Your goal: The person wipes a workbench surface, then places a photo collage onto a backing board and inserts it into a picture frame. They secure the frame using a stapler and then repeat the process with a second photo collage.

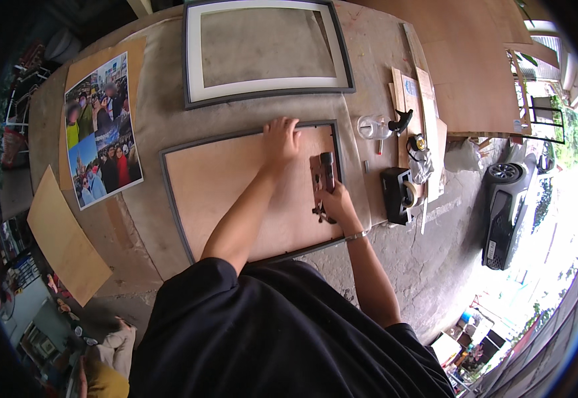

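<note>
The right hand (337, 204) has its fingers wrapped round a dark tool (327, 167) above the right side of a board (222, 199) lying in a frame (337, 144) on the surface (159, 93), while the left hand (281, 142), its fingers loosely extended and grasping nothing visible, is at the frame's far edge.

My left forearm (244, 213) is slanting forward and rightward, my left hand (280, 139) lying farthest out, unclenched, while my right hand (339, 204) is gripping nearer me, my right forearm (374, 277) angling inward
</note>
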Demonstrator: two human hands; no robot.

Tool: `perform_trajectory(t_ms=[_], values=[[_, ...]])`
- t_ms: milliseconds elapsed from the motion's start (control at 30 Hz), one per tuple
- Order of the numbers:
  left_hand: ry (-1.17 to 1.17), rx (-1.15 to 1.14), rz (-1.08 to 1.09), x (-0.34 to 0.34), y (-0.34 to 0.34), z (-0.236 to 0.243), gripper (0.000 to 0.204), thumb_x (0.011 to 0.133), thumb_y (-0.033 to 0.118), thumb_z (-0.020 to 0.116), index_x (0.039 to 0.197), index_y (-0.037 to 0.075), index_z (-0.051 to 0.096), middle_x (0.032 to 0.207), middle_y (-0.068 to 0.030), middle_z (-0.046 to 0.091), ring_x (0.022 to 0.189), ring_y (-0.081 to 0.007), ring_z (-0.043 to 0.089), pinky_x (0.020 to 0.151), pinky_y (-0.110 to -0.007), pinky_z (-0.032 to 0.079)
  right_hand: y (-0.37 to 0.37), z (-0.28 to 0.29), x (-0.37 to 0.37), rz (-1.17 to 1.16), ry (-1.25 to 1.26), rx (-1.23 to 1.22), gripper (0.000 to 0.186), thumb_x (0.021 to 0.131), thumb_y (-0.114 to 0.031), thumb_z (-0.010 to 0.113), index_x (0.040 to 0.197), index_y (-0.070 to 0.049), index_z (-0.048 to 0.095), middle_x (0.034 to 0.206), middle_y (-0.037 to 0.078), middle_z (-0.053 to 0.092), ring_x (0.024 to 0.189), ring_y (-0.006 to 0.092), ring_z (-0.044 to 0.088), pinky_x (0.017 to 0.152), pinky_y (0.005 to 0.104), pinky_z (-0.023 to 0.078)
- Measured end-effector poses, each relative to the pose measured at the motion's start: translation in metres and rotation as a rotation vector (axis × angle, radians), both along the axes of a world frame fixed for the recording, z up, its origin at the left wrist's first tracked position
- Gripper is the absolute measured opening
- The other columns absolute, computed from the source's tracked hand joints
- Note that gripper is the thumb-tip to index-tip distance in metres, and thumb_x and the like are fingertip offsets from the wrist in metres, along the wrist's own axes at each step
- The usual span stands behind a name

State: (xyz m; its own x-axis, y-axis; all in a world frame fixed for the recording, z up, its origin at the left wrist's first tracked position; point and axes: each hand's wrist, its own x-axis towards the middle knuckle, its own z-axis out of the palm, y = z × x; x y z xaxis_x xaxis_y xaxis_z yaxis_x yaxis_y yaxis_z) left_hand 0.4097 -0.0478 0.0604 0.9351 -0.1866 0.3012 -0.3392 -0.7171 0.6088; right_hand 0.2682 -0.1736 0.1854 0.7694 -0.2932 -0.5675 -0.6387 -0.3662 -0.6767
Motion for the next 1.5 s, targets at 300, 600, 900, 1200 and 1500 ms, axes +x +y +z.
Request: perform_trajectory(t_ms=[300, 600, 900, 1200, 1500], values=[[0.025, 0.13, 0.071, -0.006, 0.101, 0.005, 0.025, 0.085, 0.029, 0.069, 0.106, 0.017, 0.067, 0.105, -0.0021, 0.061, 0.102, -0.0256, 0.055, 0.091, -0.043, 0.038, 0.061, -0.026, 0.065, 0.042, 0.089, -0.025, 0.019, 0.078, -0.016, 0.057, 0.073, 0.002, 0.061, 0.065, 0.009, 0.064, 0.057, 0.0178, 0.063, 0.054, 0.0325, 0.049], [-0.066, 0.028, 0.059, 0.005, 0.094, 0.016, 0.02, 0.081, 0.023, 0.072, 0.1, 0.017, 0.068, 0.1, 0.0005, 0.061, 0.1, -0.0224, 0.056, 0.088, -0.041, 0.039, 0.058, -0.028, 0.1, -0.009, 0.08, -0.243, 0.027, 0.079, -0.02, 0.06, 0.063, 0.002, 0.06, 0.052, 0.009, 0.059, 0.045, 0.0187, 0.061, 0.043, 0.0325, 0.047], [-0.047, 0.028, -0.005, 0.006, 0.117, 0.0, 0.024, 0.09, 0.023, 0.06, 0.111, 0.014, 0.063, 0.106, -0.0056, 0.06, 0.104, -0.0272, 0.054, 0.094, -0.044, 0.038, 0.095, -0.011, 0.037, 0.06, 0.02, 0.05, 0.028, 0.079, -0.024, 0.061, 0.085, 0.004, 0.061, 0.064, 0.009, 0.061, 0.059, 0.019, 0.062, 0.056, 0.0345, 0.049], [-0.021, 0.101, 0.055, -0.014, 0.174, 0.004, 0.021, 0.088, 0.019, 0.06, 0.108, 0.012, 0.062, 0.105, -0.007, 0.059, 0.104, -0.0277, 0.053, 0.097, -0.044, 0.036, 0.167, -0.019, 0.076, 0.124, 0.057, -0.097, 0.031, 0.078, -0.028, 0.059, 0.071, 0.002, 0.064, 0.059, 0.014, 0.062, 0.058, 0.0244, 0.066, 0.057, 0.037, 0.051], [-0.1, 0.059, 0.068, 0.01, 0.16, 0.023, 0.021, 0.087, 0.017, 0.061, 0.107, 0.01, 0.062, 0.105, -0.0065, 0.058, 0.105, -0.0261, 0.052, 0.097, -0.043, 0.037, 0.157, -0.002, 0.122, 0.048, 0.139, -0.06, 0.027, 0.082, -0.022, 0.061, 0.067, 0.001, 0.059, 0.054, 0.008, 0.058, 0.044, 0.0173, 0.058, 0.042, 0.0317, 0.045]])
